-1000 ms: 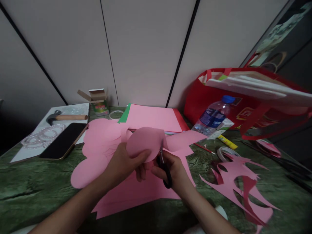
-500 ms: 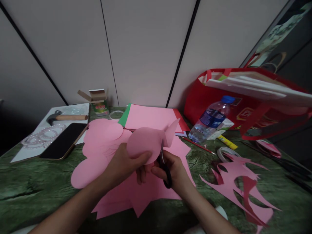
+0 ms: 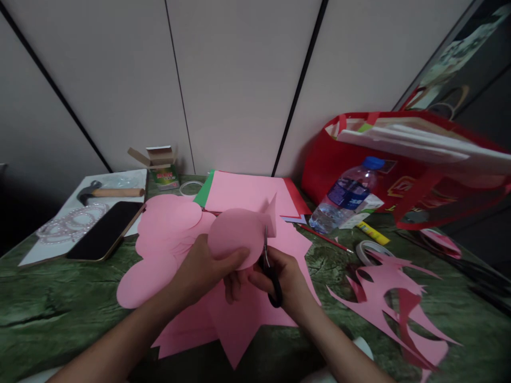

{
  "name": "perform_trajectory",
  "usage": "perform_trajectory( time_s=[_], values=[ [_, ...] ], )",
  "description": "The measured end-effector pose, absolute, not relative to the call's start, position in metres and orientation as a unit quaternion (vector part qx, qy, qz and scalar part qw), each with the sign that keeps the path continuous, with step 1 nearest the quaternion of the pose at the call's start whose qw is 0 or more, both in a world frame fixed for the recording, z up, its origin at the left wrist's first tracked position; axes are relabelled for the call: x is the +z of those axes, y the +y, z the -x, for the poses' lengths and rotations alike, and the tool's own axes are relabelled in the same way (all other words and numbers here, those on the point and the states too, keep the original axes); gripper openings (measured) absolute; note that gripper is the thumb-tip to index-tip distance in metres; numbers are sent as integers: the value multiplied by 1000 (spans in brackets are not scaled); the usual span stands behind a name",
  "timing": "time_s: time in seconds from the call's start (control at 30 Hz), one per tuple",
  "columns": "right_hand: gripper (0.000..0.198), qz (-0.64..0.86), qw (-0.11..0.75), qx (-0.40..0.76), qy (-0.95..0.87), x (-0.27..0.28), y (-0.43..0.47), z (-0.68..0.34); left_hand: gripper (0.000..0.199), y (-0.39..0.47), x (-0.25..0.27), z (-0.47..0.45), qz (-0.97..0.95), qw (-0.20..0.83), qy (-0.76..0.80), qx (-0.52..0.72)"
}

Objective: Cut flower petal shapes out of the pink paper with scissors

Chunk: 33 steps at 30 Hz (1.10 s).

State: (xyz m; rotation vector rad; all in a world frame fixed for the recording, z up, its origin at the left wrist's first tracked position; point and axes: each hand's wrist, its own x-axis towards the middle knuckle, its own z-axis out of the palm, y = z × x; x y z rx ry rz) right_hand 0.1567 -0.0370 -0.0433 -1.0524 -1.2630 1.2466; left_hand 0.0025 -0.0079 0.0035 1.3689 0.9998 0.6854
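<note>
My left hand (image 3: 213, 268) pinches a piece of pink paper (image 3: 235, 234), its thumb on top and its fingers underneath. The piece has a rounded outline, and a strip at its right edge stands up and bends away. My right hand (image 3: 283, 274) is closed around the black-handled scissors (image 3: 272, 284), whose blades point up and away at the right edge of the paper. Beneath both hands lie larger pink sheets (image 3: 275, 308) with pointed corners. Rounded pink cut-outs (image 3: 147, 279) are piled to the left of my left hand.
Pink paper scraps (image 3: 403, 303) and a tape roll (image 3: 373, 252) lie at right, near a pencil (image 3: 327, 238), glue stick (image 3: 373, 232), water bottle (image 3: 345, 197) and red bag (image 3: 415, 181). A phone (image 3: 104, 231), hammer (image 3: 115, 192) and small box (image 3: 163, 173) are at left.
The strip at the paper's right edge has swung left and now stands narrower beside the blades. A pointed pink corner below the hands hangs lower. Both hands stay nearly in place.
</note>
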Motion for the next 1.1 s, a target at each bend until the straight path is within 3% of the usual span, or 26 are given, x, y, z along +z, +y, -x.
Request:
perform_trajectory(
  time_s=[1.1],
  values=[
    [26,486,484,532,-496,-32,-38,-155,32,-5,14,0,-576,627,428,304]
  ],
)
